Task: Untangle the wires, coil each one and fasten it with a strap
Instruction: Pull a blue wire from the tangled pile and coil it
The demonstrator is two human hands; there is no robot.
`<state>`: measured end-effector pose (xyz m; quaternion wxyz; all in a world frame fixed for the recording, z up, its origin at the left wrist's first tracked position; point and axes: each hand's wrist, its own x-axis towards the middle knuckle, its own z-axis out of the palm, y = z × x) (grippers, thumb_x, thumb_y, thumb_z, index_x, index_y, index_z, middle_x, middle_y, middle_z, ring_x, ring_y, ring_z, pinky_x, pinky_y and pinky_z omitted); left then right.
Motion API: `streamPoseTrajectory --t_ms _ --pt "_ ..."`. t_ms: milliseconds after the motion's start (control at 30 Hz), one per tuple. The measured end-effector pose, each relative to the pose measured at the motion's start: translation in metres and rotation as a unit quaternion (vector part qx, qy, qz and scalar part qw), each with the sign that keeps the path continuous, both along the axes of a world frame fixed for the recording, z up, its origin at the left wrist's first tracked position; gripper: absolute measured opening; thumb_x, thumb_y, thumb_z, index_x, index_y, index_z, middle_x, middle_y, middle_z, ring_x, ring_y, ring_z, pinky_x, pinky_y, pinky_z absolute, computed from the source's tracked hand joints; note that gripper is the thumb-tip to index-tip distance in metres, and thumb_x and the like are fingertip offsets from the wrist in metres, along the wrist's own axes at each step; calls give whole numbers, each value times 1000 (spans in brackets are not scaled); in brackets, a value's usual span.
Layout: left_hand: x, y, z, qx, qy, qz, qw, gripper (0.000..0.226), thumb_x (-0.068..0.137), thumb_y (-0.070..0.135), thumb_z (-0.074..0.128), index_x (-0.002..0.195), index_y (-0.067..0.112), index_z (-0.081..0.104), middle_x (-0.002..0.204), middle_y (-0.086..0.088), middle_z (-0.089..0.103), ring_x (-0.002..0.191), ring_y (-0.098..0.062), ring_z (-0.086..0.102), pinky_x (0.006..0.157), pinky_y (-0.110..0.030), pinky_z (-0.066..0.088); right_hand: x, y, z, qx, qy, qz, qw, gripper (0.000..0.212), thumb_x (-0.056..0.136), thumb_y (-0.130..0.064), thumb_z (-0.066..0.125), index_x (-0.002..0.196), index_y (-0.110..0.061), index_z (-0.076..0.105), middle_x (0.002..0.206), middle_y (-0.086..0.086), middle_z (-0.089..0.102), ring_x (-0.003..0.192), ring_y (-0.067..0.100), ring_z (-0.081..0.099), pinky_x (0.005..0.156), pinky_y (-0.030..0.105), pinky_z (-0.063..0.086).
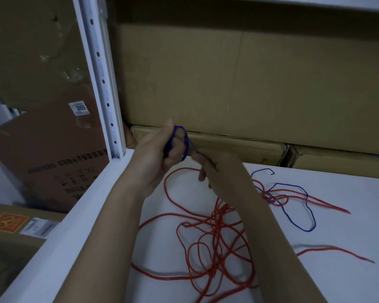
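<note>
Matt cardboard boxes, painted-metal shelf

White shelf, tangled red wire

Both forearms bare, reaching up from the near edge toward the back of the shelf, converging near its back left corner. Left hand raised, palm turned inward, thumb pointing up, fingers curled with the blue wire looped round them. Right hand just beside and slightly lower, back of the hand to the camera, fingers bent, pinching the strand that runs off the loop. Hands nearly touching, wrists apart. Right forearm crossing low over the shelf, left forearm steeper, rising near the left edge.
</note>
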<state>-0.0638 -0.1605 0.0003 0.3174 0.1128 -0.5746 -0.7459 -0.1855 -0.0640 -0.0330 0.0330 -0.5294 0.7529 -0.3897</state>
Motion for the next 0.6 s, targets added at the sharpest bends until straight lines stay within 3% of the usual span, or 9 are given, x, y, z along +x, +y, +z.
streamPoseTrajectory --t_ms 67,133,233,333,433,533,600 --pt "1 -2 -1 58 45 6 997 38 104 30 31 90 7 57 55 2 44 46 -7 39 48 -14 38 8 -4 -4 46 -3 32 998 31 101 -34 39 123 -26 59 60 -6 59 51 0 52 63 22 40" --pt "-2 -1 -3 62 60 18 996 38 104 29 29 103 5 59 60 3 53 53 -6 48 55 -16 44 15 -7 -5 77 -3 57 995 34 102 -34 35 130 -26 54 60 -7 58 51 -5 51 62 17 36" --pt "-5 -3 -3 49 87 31 995 35 105 22 25 105 6 57 67 6 65 60 -6 58 64 -19 47 18 -5 -1 141 -18 85 986 34 103 -34 32 124 -24 56 66 -7 61 50 -6 51 63 18 39" --pt "-6 -11 -5 -41 61 113 991 34 106 19 21 110 11 54 88 0 72 83 -11 68 79 -21 50 20 0 4 185 -66 127 972 31 103 -31 35 114 -23 62 64 -8 61 51 -6 52 65 19 39" --pt "-5 -17 -11 -165 -4 188 968 33 106 17 21 121 6 48 103 -1 67 87 -1 66 85 -15 49 21 3 9 191 -82 157 965 27 103 -30 37 105 -27 64 59 -8 59 50 -5 51 63 18 35" --pt "-4 -14 -16 -271 -108 194 937 34 105 22 26 120 4 50 95 8 64 78 10 60 77 -6 43 18 9 18 129 -85 164 974 24 101 -24 43 95 -21 66 51 -13 52 48 1 45 59 19 36" --pt "-3 -12 -17 -330 -182 183 908 38 103 27 30 111 -1 54 84 0 63 70 4 56 72 -15 43 13 14 24 58 -77 151 984 22 99 -18 48 92 -15 69 48 -15 48 47 3 41 55 19 33"
